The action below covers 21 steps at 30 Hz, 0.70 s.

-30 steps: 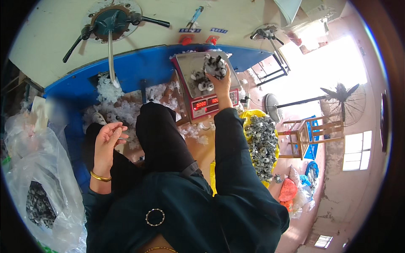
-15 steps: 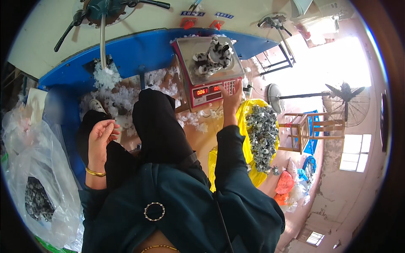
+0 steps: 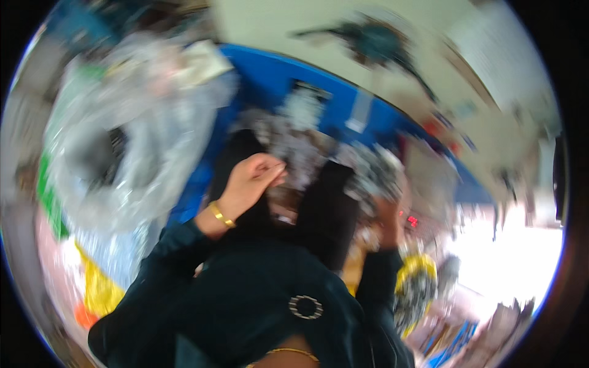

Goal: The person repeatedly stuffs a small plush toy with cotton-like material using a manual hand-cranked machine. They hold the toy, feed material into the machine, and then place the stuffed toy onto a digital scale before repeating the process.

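My right hand (image 3: 391, 214) grips a grey, black and white plush toy (image 3: 377, 175), held above and right of my knees. Motion blurs the toy and the fingers around it. Just beyond it is the scale (image 3: 431, 175), its red digits smeared. My left hand (image 3: 248, 181), with a gold bangle at the wrist, hovers over my lap. Its thumb and fingers are pressed together; whether anything small is between them is hidden.
At left stands a big clear plastic bag (image 3: 144, 178) with a dark opening. White fluff (image 3: 294, 144) lies below the blue table edge (image 3: 264, 76). A metal nozzle (image 3: 361, 110) points down from the machine side. A yellow sack of grey pieces (image 3: 417, 282) stands at right.
The view has swung left. The plush toy has left the scale pan and is now in my right hand, nearer my knees. My left hand stays curled over my lap.
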### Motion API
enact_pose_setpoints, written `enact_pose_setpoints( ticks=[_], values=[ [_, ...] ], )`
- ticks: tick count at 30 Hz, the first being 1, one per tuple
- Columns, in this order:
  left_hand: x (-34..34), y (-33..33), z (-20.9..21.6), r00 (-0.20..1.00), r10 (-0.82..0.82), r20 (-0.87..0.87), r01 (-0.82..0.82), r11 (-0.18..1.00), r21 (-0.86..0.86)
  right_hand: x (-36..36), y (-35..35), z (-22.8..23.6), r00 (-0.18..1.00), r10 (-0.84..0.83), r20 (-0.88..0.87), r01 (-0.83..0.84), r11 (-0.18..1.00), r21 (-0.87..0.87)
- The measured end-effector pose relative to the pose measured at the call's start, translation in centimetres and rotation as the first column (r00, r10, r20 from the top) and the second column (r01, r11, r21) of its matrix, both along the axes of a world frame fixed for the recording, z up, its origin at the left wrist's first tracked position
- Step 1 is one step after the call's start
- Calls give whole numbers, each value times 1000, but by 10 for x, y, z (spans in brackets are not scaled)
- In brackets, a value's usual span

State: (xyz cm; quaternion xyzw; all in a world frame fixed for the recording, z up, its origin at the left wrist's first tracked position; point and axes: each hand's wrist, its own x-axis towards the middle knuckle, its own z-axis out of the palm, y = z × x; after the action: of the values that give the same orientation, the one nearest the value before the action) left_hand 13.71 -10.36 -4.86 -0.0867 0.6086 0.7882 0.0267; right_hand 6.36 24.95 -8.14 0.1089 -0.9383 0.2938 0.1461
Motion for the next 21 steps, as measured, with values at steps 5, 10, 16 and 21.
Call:
enact_pose_setpoints(
  ticks=[5, 10, 16, 21],
  values=[
    [28, -156, 28, 579, 706, -408, -808, 564, -172, 51, 171, 17, 935, -314, 166, 312, 949, 42],
    [63, -361, -25, 413, 847, -334, -803, 165, -573, 107, 314, 17, 733, -608, 304, 523, 790, 318],
    [48, -432, -147, 917, 346, 198, 259, -139, -956, 132, 369, 9, 601, -677, 425, 530, 736, 422],
    [61, -387, -89, 839, 544, -18, -15, -10, -1000, 78, 280, 2, 753, -578, 315, 545, 816, 196]
  ],
)
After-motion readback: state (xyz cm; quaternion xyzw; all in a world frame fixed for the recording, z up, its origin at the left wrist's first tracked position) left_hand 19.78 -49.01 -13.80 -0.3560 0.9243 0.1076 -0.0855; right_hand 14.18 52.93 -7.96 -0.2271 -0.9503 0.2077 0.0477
